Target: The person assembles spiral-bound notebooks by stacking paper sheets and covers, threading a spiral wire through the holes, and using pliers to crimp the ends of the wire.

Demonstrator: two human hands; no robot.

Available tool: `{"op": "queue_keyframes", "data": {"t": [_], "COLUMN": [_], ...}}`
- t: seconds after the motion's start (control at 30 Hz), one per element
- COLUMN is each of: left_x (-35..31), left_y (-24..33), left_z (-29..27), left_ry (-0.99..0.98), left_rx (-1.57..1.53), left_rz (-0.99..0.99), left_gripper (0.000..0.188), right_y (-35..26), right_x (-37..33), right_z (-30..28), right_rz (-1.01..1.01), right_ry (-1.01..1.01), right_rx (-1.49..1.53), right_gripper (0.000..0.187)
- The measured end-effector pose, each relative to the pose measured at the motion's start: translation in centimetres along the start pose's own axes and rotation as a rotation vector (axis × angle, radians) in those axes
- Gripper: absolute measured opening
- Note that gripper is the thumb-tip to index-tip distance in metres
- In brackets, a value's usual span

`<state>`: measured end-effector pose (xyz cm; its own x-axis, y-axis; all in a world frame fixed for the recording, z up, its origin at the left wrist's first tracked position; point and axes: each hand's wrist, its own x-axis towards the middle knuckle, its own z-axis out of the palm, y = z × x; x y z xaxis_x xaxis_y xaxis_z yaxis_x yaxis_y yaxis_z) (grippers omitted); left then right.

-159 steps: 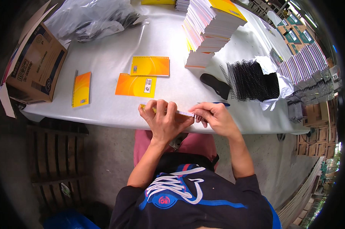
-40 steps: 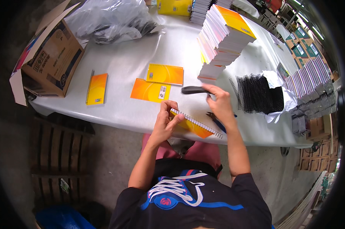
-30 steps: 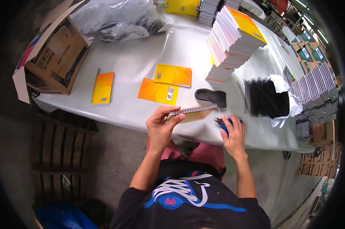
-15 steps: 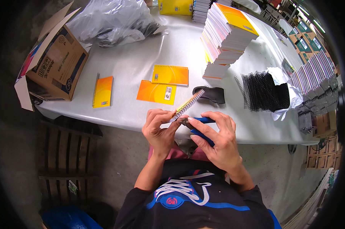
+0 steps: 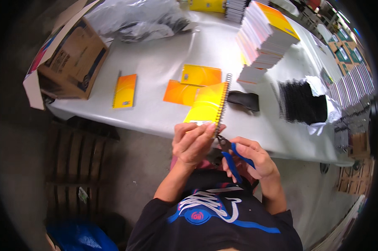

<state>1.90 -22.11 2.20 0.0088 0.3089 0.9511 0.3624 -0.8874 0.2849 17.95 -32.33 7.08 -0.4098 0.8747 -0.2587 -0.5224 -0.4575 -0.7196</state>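
Note:
A yellow spiral notebook (image 5: 208, 101) is gripped near its lower end by my left hand (image 5: 194, 142), its dark wire coil along the right side. My right hand (image 5: 255, 158) is closed round blue-handled pliers (image 5: 235, 157), whose jaws are at the bottom end of the coil. Whether the jaws bite the wire is too small to tell. Behind the held notebook lie two orange-yellow notebooks or covers, an upper one (image 5: 201, 74) and a partly covered lower one (image 5: 176, 93). A black curved object (image 5: 244, 100) rests to the right of the coil.
Another spiral notebook (image 5: 124, 90) lies at left, near an open cardboard box (image 5: 74, 62). A clear plastic bag (image 5: 143, 19) is at the back. A tall stack of pages and covers (image 5: 264, 39) stands right of centre, with black wire coils (image 5: 301, 101) on the white table (image 5: 151, 119).
The notebook has turned from edge-on to showing its broad yellow face. The pliers have swung to its lower coil end, handles now pointing down. The whole view has shifted slightly.

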Motion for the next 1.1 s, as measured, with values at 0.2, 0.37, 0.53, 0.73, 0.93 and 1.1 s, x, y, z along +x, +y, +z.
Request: {"op": "queue_keyframes", "data": {"t": [0.2,0.37,0.53,0.73,0.93,1.1], "left_x": [-0.1,1.6,8.3,13.8,6.2,5.1], "left_y": [-2.6,-6.5,-11.9,-20.8,-26.8,-25.8], "left_z": [-1.2,-4.9,-8.2,-4.4,-5.6,-8.6], "left_ry": [0.037,0.129,-0.237,-1.090,-0.983,-0.960], "left_rx": [-0.012,-0.173,0.069,0.070,0.629,0.808], "left_rz": [-0.235,-0.732,-0.431,-0.312,-0.420,-0.936], "left_gripper": [0.039,0.025,0.017,0.037,0.076,0.085], "right_y": [1.0,1.5,0.4,-2.3,-6.3,-8.0], "right_x": [0.3,-1.1,0.3,4.4,14.5,21.6], "right_z": [-0.7,-5.8,-5.6,-3.5,-4.7,-11.1], "right_rz": [-0.313,0.071,-0.031,-0.248,-0.399,-0.121], "right_ry": [0.489,0.925,0.972,0.791,0.465,0.579], "right_rx": [-1.277,-1.846,-1.935,-1.894,-1.637,-1.769], "right_gripper": [0.038,0.044,0.050,0.045,0.045,0.071]}}
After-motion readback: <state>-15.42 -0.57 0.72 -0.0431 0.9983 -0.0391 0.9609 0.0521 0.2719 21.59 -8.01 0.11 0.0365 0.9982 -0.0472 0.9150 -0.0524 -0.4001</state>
